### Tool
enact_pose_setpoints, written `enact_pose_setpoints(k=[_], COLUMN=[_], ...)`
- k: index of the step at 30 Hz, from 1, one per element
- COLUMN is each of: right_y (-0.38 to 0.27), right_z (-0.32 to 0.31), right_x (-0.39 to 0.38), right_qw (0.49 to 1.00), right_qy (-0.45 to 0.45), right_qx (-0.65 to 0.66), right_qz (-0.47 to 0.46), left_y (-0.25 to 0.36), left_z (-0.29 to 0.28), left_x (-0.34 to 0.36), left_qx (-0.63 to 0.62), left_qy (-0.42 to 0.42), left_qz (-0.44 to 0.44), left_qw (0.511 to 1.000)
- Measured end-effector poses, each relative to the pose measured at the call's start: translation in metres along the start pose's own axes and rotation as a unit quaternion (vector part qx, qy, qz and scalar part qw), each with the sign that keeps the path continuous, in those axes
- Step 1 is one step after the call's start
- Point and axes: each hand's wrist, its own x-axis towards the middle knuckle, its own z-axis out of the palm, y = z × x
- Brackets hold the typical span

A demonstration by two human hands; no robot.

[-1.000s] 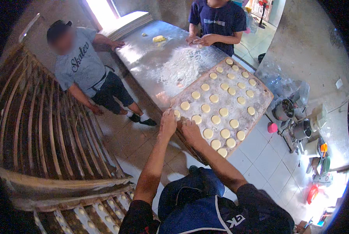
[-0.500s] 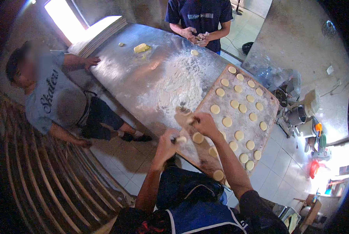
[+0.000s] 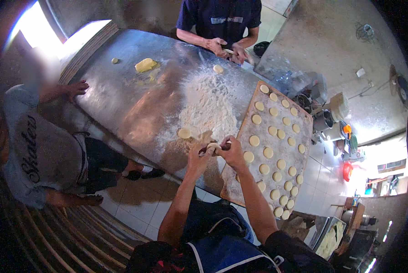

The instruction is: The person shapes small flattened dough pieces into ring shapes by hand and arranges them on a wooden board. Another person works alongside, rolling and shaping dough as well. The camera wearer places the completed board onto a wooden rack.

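Note:
My left hand (image 3: 198, 157) and my right hand (image 3: 232, 154) meet above the near edge of the metal table. Their fingers pinch a small pale dough piece (image 3: 212, 146) from both sides, and its exact shape is partly hidden. A round dough disc (image 3: 184, 133) lies beyond my left hand, at the border of a spread of white flour (image 3: 207, 107). To the right of my right hand is a floured board (image 3: 283, 141) bearing several flat round dough pieces (image 3: 268, 152).
The metal table (image 3: 113, 93) carries a yellow lump (image 3: 146, 65) and a small dough ball (image 3: 114, 60) at far left. Across it, a person's hands (image 3: 231, 49) work dough. Another person's hand (image 3: 78, 89) rests on the left edge. Pots (image 3: 322, 122) stand beyond the board.
My hands have come together on the dough piece; my right hand has left its place over the board. The view has shifted. A dough disc now shows on the table beyond my left hand.

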Motion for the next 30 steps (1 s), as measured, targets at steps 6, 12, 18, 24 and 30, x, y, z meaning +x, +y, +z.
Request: enact_pose_setpoints(k=[6, 12, 18, 24, 30], right_y=[-0.017, -0.017, -0.001, 0.012, 0.007], right_z=[-0.012, -0.051, -0.083, -0.095, -0.109], right_x=[-0.054, -0.095, -0.115, -0.156, -0.186], right_qw=[0.993, 0.979, 0.991, 0.950, 0.951], right_qy=[0.086, 0.011, 0.106, 0.228, 0.227], right_qx=[0.082, 0.203, 0.031, 0.170, 0.208], right_qz=[-0.012, -0.006, 0.069, -0.130, -0.024], left_y=[0.025, 0.034, 0.047, 0.071, 0.071], left_z=[0.024, 0.058, 0.083, 0.123, 0.166], left_x=[-0.025, -0.044, -0.067, -0.096, -0.130], left_qx=[-0.080, -0.457, -0.442, -0.390, -0.356], left_qy=[-0.069, -0.131, -0.319, -0.218, -0.107], left_qz=[-0.031, -0.235, -0.080, -0.080, -0.096], left_qw=[0.994, 0.848, 0.834, 0.891, 0.924])
